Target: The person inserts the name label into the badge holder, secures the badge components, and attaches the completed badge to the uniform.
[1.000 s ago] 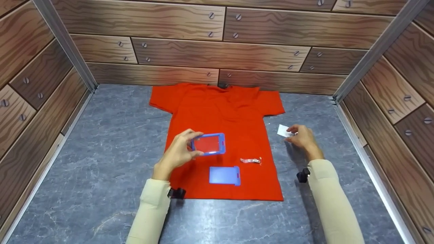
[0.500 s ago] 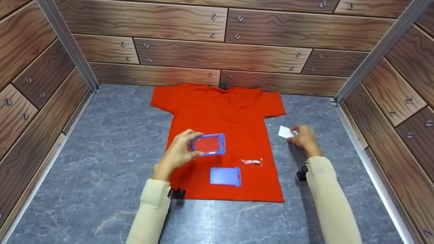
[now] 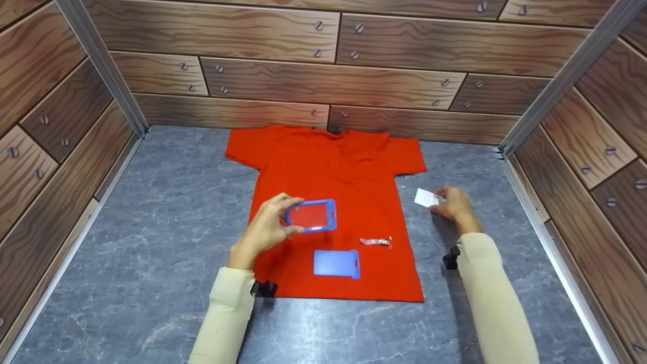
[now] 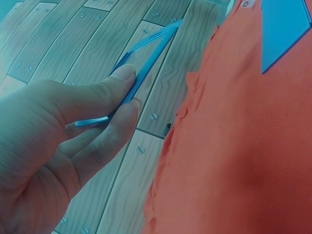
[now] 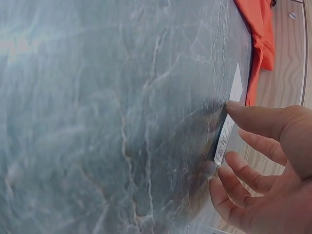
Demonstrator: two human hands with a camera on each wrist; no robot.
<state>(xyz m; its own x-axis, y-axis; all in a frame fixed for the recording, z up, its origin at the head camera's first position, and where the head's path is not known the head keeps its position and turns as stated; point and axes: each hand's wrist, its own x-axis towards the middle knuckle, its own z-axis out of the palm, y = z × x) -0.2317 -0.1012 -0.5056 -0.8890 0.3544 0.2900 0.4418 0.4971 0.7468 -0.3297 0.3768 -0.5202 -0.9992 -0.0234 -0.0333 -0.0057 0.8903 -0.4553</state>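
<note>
Staying almost unchanged since a moment ago, the left hand's (image 3: 265, 230) curled fingers grip the frame (image 3: 330, 218) above the shirt (image 3: 328, 167) while the right hand's (image 3: 455, 205) pinch the card (image 3: 425, 197) beside it, so work seems paused.

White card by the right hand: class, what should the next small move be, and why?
Probably lift the white card toward the blue frame with the right hand, whose grip appears set on the card's edges; the left hand holds the frame raised, and the red shirt shows through it.
</note>
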